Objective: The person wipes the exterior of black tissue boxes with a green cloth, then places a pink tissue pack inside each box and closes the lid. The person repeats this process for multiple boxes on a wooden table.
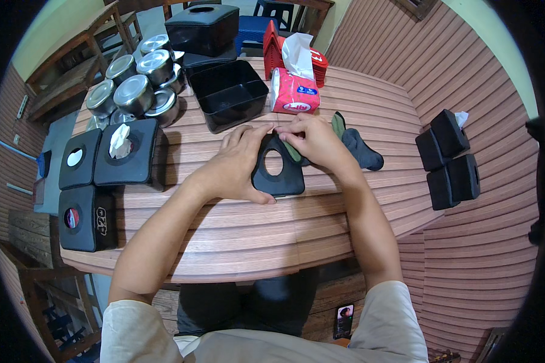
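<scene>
A black tissue-box lid (287, 185) with an oval hole lies on the wood-patterned table in front of me. My left hand (236, 165) spans its left side, the thumb at the near edge and the fingertips at the far edge. Pinched in my right hand (315, 138) is a green and black cloth (292, 152), pressed to the lid's far right edge. Right of that hand lies a dark grey cloth piece (362, 147) with a green part; whether it joins the held cloth is hidden. Beyond my hands stands an open black box (231, 97) without its lid.
Behind my right hand stands a pink tissue pack (295, 93), near red number signs (272, 52). Stacked metal tins (134, 95) fill the back left. Black tissue boxes stand at left (138, 165), at back (202, 29) and at right (449, 136). A phone (344, 321) lies below.
</scene>
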A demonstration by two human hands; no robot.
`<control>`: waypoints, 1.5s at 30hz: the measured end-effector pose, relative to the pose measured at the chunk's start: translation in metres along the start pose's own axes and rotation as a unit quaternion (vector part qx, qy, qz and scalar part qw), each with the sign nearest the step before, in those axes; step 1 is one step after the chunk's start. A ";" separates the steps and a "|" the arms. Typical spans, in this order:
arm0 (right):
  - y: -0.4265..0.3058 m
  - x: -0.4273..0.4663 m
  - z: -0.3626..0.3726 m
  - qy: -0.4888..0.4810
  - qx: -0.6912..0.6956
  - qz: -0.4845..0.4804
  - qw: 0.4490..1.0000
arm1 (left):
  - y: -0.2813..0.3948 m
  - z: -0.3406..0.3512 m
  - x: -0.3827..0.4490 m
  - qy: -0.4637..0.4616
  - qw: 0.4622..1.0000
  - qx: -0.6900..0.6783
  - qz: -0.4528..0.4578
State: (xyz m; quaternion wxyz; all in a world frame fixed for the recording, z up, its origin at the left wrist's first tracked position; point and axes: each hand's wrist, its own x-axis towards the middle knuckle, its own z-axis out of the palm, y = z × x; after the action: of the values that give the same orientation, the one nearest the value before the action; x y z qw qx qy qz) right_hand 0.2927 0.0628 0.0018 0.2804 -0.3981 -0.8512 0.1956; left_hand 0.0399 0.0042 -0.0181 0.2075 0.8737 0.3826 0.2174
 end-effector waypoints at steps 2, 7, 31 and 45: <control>0.002 0.001 0.005 0.011 -0.046 0.010 0.999 | 0.000 0.000 0.000 -0.001 1.000 0.000 -0.003; -0.006 0.001 -0.002 -0.013 -0.024 0.034 0.999 | 0.002 0.001 0.000 0.010 1.000 0.015 -0.014; -0.009 -0.003 -0.019 -0.077 0.015 0.097 0.992 | -0.001 0.005 0.001 0.041 0.999 0.003 0.020; -0.049 -0.013 -0.045 -0.411 0.099 0.156 0.893 | 0.001 0.007 0.000 0.039 0.999 0.033 0.004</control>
State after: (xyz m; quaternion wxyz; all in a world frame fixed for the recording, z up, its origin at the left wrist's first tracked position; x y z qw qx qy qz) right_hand 0.3001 0.0283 0.0593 -0.0903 -0.3806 -0.7936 0.4660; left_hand 0.0440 0.0022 -0.0235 0.1626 0.8723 0.3939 0.2398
